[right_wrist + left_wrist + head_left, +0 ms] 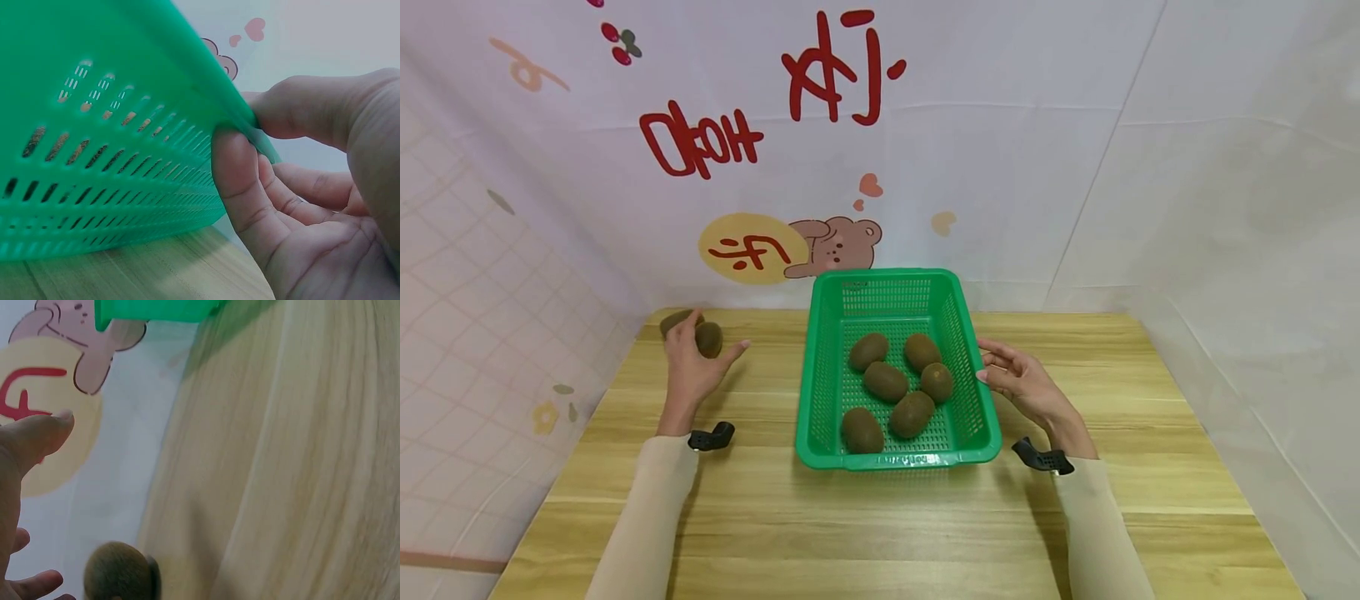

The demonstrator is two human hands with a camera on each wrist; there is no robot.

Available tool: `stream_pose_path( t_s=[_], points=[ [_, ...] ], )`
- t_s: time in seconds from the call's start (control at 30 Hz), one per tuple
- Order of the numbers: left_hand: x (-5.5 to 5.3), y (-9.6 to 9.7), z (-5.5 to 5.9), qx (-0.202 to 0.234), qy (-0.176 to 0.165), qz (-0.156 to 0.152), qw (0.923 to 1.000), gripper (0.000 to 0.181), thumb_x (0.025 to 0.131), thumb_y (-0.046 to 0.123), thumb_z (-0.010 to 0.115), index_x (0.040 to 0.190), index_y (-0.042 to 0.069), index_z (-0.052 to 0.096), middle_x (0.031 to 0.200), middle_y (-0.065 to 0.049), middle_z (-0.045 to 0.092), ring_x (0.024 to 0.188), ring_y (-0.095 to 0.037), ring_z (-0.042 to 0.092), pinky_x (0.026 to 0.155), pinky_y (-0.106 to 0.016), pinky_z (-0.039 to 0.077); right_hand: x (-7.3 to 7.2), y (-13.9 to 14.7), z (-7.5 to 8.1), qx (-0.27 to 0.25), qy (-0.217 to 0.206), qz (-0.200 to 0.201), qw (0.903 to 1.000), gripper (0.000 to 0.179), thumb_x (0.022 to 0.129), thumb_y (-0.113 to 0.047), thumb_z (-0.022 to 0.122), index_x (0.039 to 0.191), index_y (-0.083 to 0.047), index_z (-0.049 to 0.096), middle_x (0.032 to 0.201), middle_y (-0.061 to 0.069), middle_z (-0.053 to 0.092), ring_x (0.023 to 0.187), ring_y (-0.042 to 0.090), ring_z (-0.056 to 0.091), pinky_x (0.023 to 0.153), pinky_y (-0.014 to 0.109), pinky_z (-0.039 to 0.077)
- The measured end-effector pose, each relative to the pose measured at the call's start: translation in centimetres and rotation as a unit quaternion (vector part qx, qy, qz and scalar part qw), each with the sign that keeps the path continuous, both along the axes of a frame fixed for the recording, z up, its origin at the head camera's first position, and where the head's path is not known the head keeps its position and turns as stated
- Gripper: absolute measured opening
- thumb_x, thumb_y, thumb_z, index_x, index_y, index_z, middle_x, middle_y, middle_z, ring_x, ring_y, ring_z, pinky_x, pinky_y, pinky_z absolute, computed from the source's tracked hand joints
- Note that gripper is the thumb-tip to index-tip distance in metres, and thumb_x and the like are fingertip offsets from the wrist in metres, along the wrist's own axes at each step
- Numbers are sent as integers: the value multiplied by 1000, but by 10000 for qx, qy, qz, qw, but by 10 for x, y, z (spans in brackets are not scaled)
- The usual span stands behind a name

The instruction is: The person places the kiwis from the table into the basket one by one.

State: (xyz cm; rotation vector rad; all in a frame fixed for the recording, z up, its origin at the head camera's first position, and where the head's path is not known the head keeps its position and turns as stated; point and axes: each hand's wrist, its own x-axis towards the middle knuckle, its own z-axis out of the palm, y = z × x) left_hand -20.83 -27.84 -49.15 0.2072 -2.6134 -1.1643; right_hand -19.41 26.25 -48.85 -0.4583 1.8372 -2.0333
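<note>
A green plastic basket point(895, 461) with slotted walls stands on the wooden table, several brown kiwis point(886, 382) lying loose inside it. At the basket's right side, my right hand point(1026, 387) pinches the rim, thumb above and fingers curled beneath, as the right wrist view shows. My left hand point(691, 367) is over at the table's far left corner, thumb spread wide from the fingers. Beside those fingers sits one kiwi point(708, 340), also low in the left wrist view; another kiwi point(676, 320) lies just behind, partly hidden by the hand. Whether the fingertips touch either one is unclear.
A white cloth backdrop point(1000, 183) with red characters and a printed bear point(842, 246) rises behind the table's back edge. More pale cloth hangs along the left and right sides. Wood-grain tabletop point(865, 533) extends in front of the basket.
</note>
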Motion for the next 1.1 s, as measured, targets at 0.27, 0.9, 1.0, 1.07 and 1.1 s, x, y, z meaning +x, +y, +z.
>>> stream_pose_path(
  t_s=[0.27, 0.9, 1.0, 1.07, 1.1],
  points=[
    [-6, -12, -9, 300, -124, 173, 9993, 106, 85, 47, 82, 164, 8, 21, 163, -27, 21, 148, -47, 25, 118, -68, 28, 1, 0, 0, 99, 9, -75, 9999, 67, 101, -3, 61, 158, 5, 27, 118, 10, 59, 99, 9, 65, 86, 22, 58],
    [-7, -24, -27, 791, -118, 768, 9938, 71, 93, 23, 77, 152, -1, 44, 141, -30, 47, 127, -44, 47, 106, -57, 42, 1, 1, -4, 176, -15, -158, 9997, 69, 101, -6, 63, 159, 3, 28, 118, 6, 59, 99, 8, 64, 87, 21, 57],
    [-6, -25, -26, 842, -208, 825, 9928, 69, 94, 24, 76, 152, 2, 46, 141, -28, 49, 126, -43, 50, 106, -55, 44, 2, 1, -3, 182, -48, -180, 9997, 69, 101, -7, 64, 159, 2, 28, 118, 5, 60, 98, 8, 64, 86, 21, 57],
    [-6, -26, -26, 826, -271, 842, 9927, 69, 94, 26, 75, 153, 3, 46, 142, -28, 49, 127, -43, 51, 105, -55, 45, 2, 1, -2, 170, -43, -154, 9997, 69, 101, -6, 64, 159, 3, 27, 117, 5, 60, 98, 8, 64, 86, 21, 57],
    [-6, -27, -26, 826, -293, 840, 9926, 69, 94, 27, 75, 153, 3, 46, 142, -28, 49, 127, -43, 51, 106, -55, 45, 2, 1, -2, 160, -49, -148, 9997, 69, 101, -6, 63, 159, 3, 27, 117, 4, 60, 99, 8, 64, 87, 21, 57]
  ],
)
